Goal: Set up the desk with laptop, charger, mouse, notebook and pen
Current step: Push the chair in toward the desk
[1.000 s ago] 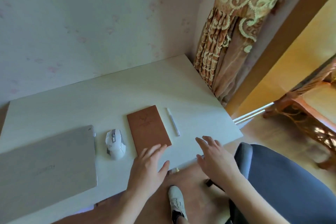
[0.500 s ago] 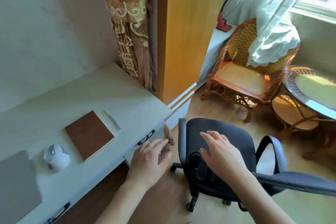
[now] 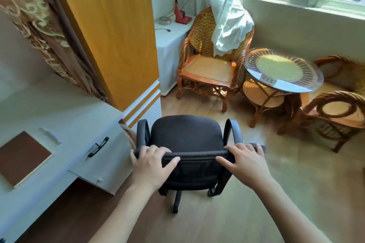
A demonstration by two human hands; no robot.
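Both hands grip the top edge of the backrest of a black office chair [image 3: 185,140], which stands on the wood floor to the right of the desk [image 3: 65,108]. The left hand [image 3: 152,163] curls over the left end of the backrest, thumb on the near face; the right hand [image 3: 245,162] wraps the right end the same way. On the desk at the left edge of view lies the brown notebook [image 3: 21,156], closed and flat, with the white pen [image 3: 50,135] just beyond it to the right, apart from it. A drawer with a black handle [image 3: 98,146] faces the chair. Far right stand wicker chairs [image 3: 209,61] and a round glass-topped table [image 3: 282,70] under the window.
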